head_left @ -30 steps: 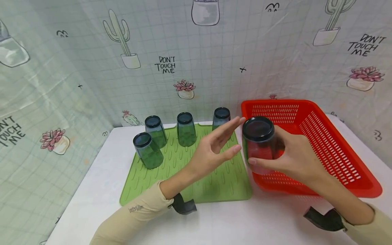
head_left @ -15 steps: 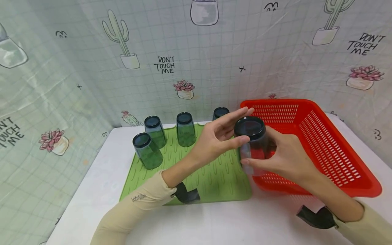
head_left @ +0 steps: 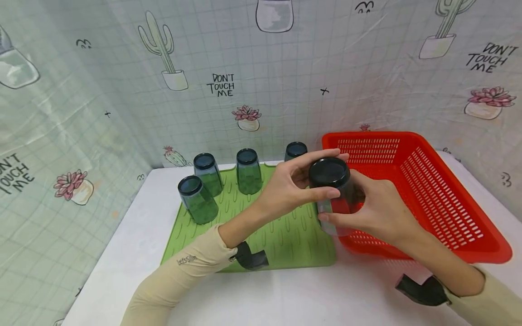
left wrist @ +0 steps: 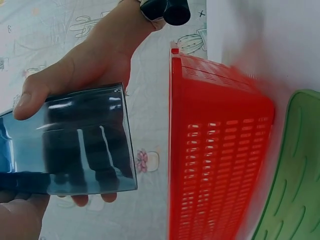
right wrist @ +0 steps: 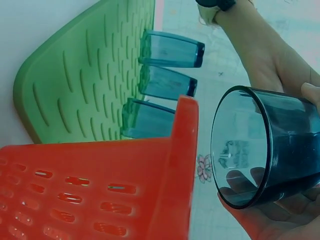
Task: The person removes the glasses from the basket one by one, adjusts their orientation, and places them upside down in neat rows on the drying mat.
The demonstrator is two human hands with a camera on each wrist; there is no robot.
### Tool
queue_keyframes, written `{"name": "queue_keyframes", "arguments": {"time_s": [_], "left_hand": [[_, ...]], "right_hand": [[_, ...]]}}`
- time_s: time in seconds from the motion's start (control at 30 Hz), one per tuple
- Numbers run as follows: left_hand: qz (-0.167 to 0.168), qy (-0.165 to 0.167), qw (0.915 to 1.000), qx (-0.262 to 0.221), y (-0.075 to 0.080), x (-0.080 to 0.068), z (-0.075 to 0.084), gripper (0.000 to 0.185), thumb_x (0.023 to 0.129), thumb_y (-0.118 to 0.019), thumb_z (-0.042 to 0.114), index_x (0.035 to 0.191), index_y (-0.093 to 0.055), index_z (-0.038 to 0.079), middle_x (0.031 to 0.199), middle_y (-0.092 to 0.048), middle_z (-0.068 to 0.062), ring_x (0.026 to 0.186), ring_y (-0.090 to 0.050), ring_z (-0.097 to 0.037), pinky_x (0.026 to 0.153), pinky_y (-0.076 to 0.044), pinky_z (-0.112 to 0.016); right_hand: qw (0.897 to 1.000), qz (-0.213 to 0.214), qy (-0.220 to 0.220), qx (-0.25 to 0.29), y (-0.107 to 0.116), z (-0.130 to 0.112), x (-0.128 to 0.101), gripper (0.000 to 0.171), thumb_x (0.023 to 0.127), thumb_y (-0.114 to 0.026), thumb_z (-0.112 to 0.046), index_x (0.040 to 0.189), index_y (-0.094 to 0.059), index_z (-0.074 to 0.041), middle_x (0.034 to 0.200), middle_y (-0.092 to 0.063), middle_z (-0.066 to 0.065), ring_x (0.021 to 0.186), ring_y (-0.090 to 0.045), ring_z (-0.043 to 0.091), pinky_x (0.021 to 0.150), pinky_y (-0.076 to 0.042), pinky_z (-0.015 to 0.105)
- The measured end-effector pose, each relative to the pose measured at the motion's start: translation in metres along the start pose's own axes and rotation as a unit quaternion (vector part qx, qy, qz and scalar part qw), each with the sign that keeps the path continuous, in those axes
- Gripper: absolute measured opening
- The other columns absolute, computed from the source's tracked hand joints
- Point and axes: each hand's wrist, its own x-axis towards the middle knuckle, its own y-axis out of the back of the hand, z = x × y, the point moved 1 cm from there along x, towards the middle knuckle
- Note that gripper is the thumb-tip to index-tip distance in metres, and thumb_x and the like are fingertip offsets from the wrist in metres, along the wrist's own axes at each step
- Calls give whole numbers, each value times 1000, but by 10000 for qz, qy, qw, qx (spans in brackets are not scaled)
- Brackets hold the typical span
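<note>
A dark blue glass point(head_left: 332, 188) is upside down in the air, over the gap between the green mat point(head_left: 285, 240) and the red basket point(head_left: 442, 199). My right hand point(head_left: 359, 213) grips its body, thumb in front and fingers behind. My left hand point(head_left: 307, 183) curls round its upturned base, thumb on the near side. The left wrist view shows the glass point(left wrist: 75, 145) held by the right hand point(left wrist: 95, 60). In the right wrist view the open mouth of the glass point(right wrist: 265, 145) faces the camera beside the basket point(right wrist: 100, 190).
Several more blue glasses stand upside down on the mat, one at the left point(head_left: 196, 199) and three along the back point(head_left: 248, 165). The basket fills the right side of the white table point(head_left: 293, 294). A patterned curtain point(head_left: 261, 81) closes off the back and sides.
My left hand moved right from open in the air and took hold of the glass's base. The glass, still in my right hand, shifted a little left toward the mat.
</note>
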Motion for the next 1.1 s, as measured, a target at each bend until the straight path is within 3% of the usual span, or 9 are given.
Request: {"name": "queue_keyframes", "arguments": {"time_s": [0.37,0.63,0.83,0.97,1.1], "left_hand": [[130,-6,9996,258,4,-4,1,64,86,-71,-14,145,-53,0,139,-62,-15,109,-67,-25,94,-58,-41],[326,37,9982,499,15,-12,5,57,89,-75,-1,143,-57,4,127,-68,-13,103,-69,-28,89,-60,-41],[363,37,9970,680,26,-22,8,57,90,-79,13,142,-58,2,132,-65,-13,106,-69,-28,91,-59,-39],[483,-31,9952,847,40,-30,9,69,88,-82,34,141,-57,-2,134,-64,-17,106,-69,-29,91,-59,-37],[655,113,9921,1059,56,-40,12,77,84,-82,46,141,-57,0,135,-63,-15,107,-69,-29,90,-59,-33]], "right_hand": [[9987,-351,-203,299,-1,-5,2,63,76,-91,-38,128,-64,-17,77,-66,-7,61,-54,12,52,-47,26],[9960,-801,-106,385,-5,-10,10,73,81,-87,-40,141,-53,-18,102,-73,-5,78,-63,14,61,-54,28],[9896,-1349,-167,467,-2,-10,7,68,89,-79,-43,146,-50,-20,125,-68,-3,107,-69,20,88,-59,50],[9890,-1464,-172,113,10,-3,-4,65,92,-74,-42,148,-49,-20,141,-60,1,118,-66,28,92,-55,60],[9901,-1316,-164,-463,21,10,-17,63,91,-75,-39,147,-52,-20,142,-60,5,121,-62,33,93,-53,64]]}}
